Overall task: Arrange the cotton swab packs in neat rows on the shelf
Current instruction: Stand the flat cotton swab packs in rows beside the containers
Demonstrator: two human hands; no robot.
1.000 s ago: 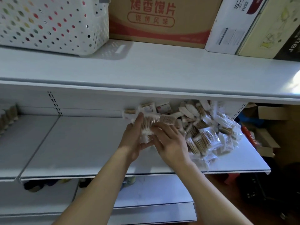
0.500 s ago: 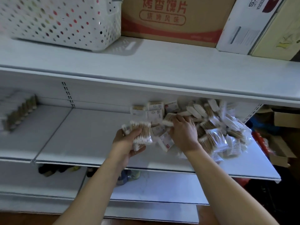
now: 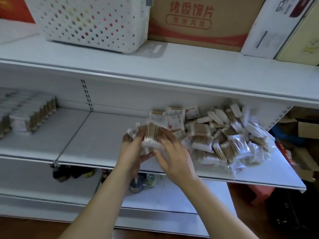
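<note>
Cotton swab packs are now held between both hands, the right hand brought back from the loose pile to join the left hand; a stack is being squared, rows unstarted here.

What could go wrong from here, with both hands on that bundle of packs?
1. The left hand and right hand hold several cotton swab packs at once; one could slide out in transit.
2. The loose pile reaches near the shelf's front edge; a brush might knock packs off.
3. The rows on the left are blurred, so alignment there cannot be judged.
</note>
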